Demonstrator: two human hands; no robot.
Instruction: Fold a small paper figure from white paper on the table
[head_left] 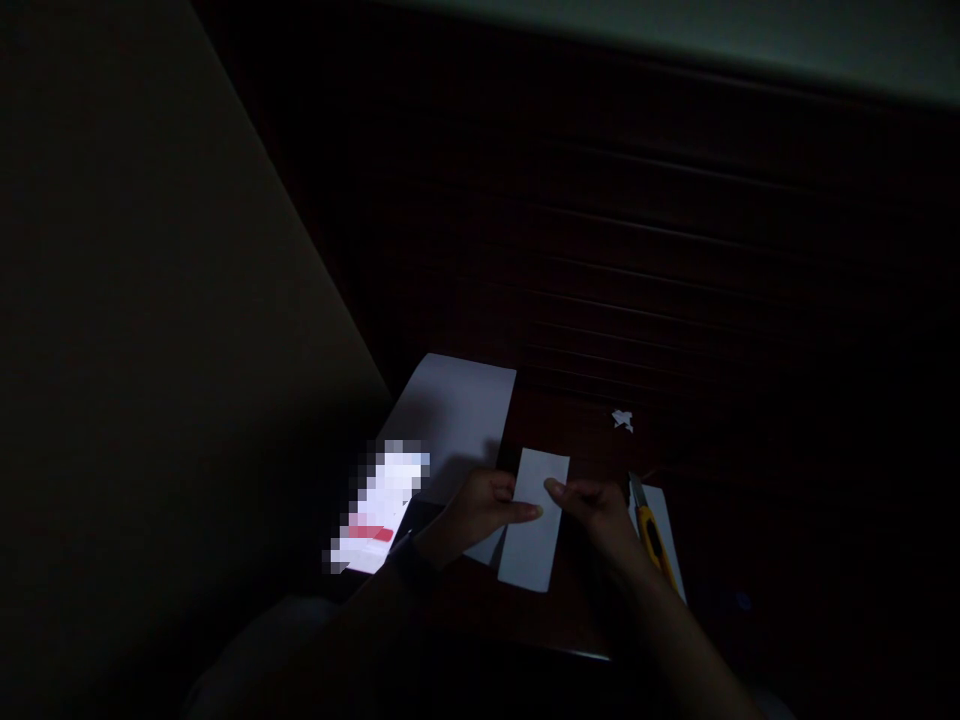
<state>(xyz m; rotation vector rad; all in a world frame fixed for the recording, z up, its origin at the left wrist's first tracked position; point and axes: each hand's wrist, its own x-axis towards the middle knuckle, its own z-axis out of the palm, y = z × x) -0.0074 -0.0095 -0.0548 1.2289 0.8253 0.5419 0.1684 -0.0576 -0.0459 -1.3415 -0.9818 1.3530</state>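
Note:
A narrow white paper strip [534,525] lies lengthwise on the dark wooden table [675,330]. My left hand [480,510] is closed on its left edge, thumb pressed across the paper. My right hand [596,515] pinches the strip's right side with thumb and fingers together. The scene is very dark.
A larger white sheet [457,415] lies behind my left hand. A yellow utility knife [651,535] rests on another white paper [667,530] just right of my right hand. A small crumpled paper scrap [622,420] sits farther back. A blurred bright object [379,505] is at the left.

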